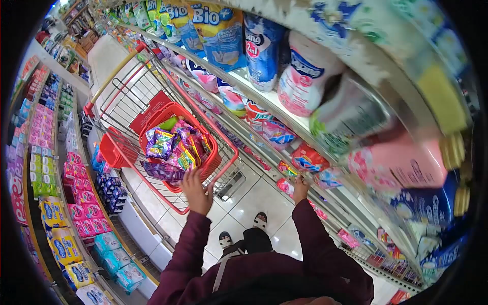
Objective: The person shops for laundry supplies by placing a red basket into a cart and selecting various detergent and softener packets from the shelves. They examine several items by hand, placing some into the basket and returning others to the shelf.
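Observation:
My left hand [197, 192] is over the near rim of a red basket [216, 157], its fingers apart against a purple packet [163, 171]. Colourful packets [183, 145] in purple, pink and yellow fill the basket, which sits in a wire shopping cart [170, 198] with red edges. To the right, my right hand [301, 190] reaches to a lower shelf, its fingers at a small green and yellow packet [287, 169]. The fingertips are too small to show whether they grip it.
Shelves of bottles and pouches [218, 30] run along the right side. Packs of tissues and pads [63, 244] line shelves on the left. Another red basket [118, 148] is left of the cart. My sandalled feet [260, 220] stand on the tiled floor [244, 195].

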`<state>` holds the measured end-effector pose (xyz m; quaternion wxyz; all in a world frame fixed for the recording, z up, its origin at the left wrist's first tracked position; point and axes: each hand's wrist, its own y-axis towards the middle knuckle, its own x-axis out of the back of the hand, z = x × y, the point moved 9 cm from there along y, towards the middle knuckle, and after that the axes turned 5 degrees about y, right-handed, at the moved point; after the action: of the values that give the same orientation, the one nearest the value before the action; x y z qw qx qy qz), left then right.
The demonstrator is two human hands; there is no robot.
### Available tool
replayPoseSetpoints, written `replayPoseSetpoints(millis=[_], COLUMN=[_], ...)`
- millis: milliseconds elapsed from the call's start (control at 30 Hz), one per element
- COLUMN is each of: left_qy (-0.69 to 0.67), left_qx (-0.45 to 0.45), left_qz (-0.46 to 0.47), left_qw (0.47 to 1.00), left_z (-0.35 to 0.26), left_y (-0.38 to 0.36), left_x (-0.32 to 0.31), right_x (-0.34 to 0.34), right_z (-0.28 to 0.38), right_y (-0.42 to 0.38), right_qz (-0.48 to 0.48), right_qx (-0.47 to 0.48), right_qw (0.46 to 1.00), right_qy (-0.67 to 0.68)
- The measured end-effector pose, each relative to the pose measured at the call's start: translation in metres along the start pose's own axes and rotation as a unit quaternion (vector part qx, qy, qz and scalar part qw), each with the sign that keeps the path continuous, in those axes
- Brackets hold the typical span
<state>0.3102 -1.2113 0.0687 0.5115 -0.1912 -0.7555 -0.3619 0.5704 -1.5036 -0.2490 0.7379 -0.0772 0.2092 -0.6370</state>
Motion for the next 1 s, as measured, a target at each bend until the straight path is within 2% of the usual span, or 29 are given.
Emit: replayPoseSetpoints(millis=[33,67,100,133,167,233,267,367,433,500,533,633,667,767,833,1000], left_qy=[0.037,0.041,0.016,-0.009,-0.006,0.031,0.063,0.039,0.060,0.057,0.064,0.057,0.060,0.068,0.060,0.070], left_qx=[0.021,0.027,0.077,0.128,0.134,0.086,0.070,0.110,0.102,0.110,0.099,0.111,0.088,0.092,0.102,0.113], left_qz=[0.009,0.011,0.067,0.122,0.124,0.111,0.078,0.092,0.076,0.082,0.065,0.083,0.063,0.074,0.078,0.091], left_qw=[0.999,0.999,0.995,0.984,0.983,0.990,0.993,0.989,0.990,0.989,0.991,0.989,0.992,0.991,0.990,0.987], left_z=[0.020,0.036,0.060,0.073,0.077,0.057,0.055,0.059,0.057,0.057,0.057,0.062,0.059,0.060,0.063,0.064], left_y=[-0.006,-0.017,-0.031,-0.036,-0.039,-0.028,-0.027,-0.025,-0.025,-0.024,-0.023,-0.025,-0.024,-0.024,-0.025,-0.026], left_x=[-0.010,-0.022,-0.047,-0.062,-0.067,-0.057,-0.056,-0.055,-0.051,-0.051,-0.050,-0.054,-0.051,-0.051,-0.052,-0.054], right_x=[0.002,-0.003,-0.007,-0.013,-0.021,-0.031,-0.030,-0.050,-0.062,-0.107,-0.089,-0.109,-0.114,-0.103,-0.126,-0.122], right_z=[-0.002,-0.002,-0.004,-0.009,-0.015,-0.013,-0.010,-0.007,-0.006,-0.009,-0.010,-0.012,-0.010,-0.001,0.002,0.008], right_y=[0.011,0.019,0.024,0.026,0.028,0.039,0.043,0.050,0.049,0.059,0.041,0.046,0.047,0.057,0.061,0.055], right_qz=[0.005,0.048,0.090,0.129,0.136,0.134,0.134,0.133,0.134,0.133,0.131,0.124,0.122,0.119,0.120,0.110], right_qx=[-0.003,0.001,0.008,0.017,0.015,0.013,0.014,0.018,0.018,0.018,0.019,0.027,0.031,0.042,0.054,0.072], right_qw=[1.000,0.971,0.889,0.757,0.754,0.748,0.744,0.732,0.723,0.714,0.711,0.705,0.705,0.702,0.700,0.699], right_qy=[-0.003,-0.233,-0.449,-0.640,-0.642,-0.650,-0.654,-0.668,-0.678,-0.687,-0.691,-0.697,-0.698,-0.701,-0.702,-0.703])
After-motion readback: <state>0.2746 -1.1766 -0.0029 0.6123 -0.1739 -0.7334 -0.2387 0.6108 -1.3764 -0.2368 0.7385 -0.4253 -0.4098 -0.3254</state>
